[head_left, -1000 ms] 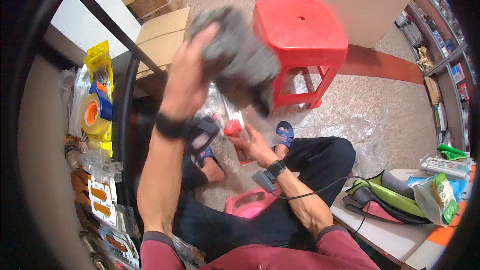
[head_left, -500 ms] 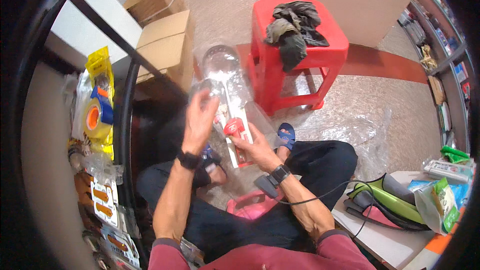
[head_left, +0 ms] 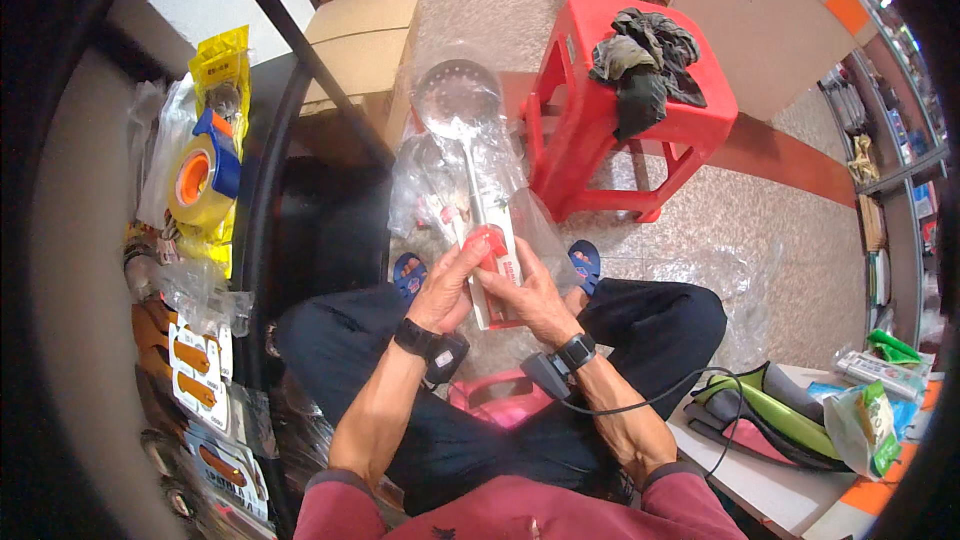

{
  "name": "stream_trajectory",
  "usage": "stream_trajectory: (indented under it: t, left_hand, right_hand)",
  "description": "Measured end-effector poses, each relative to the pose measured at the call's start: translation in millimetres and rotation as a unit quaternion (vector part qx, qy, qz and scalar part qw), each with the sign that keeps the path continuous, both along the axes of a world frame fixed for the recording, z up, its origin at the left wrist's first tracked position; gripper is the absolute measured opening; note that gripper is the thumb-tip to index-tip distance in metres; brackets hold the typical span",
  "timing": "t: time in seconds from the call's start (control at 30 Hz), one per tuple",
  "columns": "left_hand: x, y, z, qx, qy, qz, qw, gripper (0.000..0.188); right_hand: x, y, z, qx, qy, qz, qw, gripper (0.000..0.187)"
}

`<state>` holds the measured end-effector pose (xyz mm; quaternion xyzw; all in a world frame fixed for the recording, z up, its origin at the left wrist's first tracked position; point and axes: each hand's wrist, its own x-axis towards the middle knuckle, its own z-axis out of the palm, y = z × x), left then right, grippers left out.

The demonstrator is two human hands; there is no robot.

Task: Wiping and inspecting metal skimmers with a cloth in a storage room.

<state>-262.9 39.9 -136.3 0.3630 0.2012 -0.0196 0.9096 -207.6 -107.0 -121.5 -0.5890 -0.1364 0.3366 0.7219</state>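
A metal skimmer (head_left: 457, 97) with a round perforated head lies in clear plastic wrapping, its head pointing away from me and its long handle toward me. Around the handle's near end is a red and white card (head_left: 508, 265). My left hand (head_left: 452, 285) grips the handle end from the left, its thumb on the red part. From the right my right hand (head_left: 532, 292) holds the card and handle, thumb on top. Both hands are closed and nearly meet. More crumpled clear plastic (head_left: 418, 185) hangs left of the handle, with small items inside that I cannot make out.
A red plastic stool (head_left: 640, 130) with a dark cloth (head_left: 650, 60) stands ahead right. Cardboard boxes (head_left: 365, 30) sit ahead left. A black metal frame (head_left: 265, 170) and hanging packs with a tape dispenser (head_left: 205, 180) are at left. A white table (head_left: 760, 485) holds packets at right.
My left hand, raised and apart above the packaging before, has come down onto the handle end beside my right hand. The view has shifted slightly.
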Motion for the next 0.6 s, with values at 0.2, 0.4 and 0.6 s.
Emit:
stream_trajectory:
  t: [0.2, 0.4, 0.6]
  left_hand:
    - [0.7, -0.8, -15.3, 0.018, -0.005, 0.013, 1.0, 0.042]
    - [-0.9, 1.7, -10.0, -0.001, -0.005, 0.02, 1.0, 0.037]
    - [-2.7, -2.0, -5.0, 0.008, -0.013, 0.024, 1.0, 0.038]
  right_hand:
    - [-1.4, -1.9, -10.3, -0.061, -0.06, -0.008, 0.996, 0.058]
    - [15.0, -19.5, -32.7, -0.212, -0.154, -0.081, 0.962, 0.033]
    - [51.6, -21.0, -15.4, -0.213, -0.175, -0.151, 0.949, 0.04]
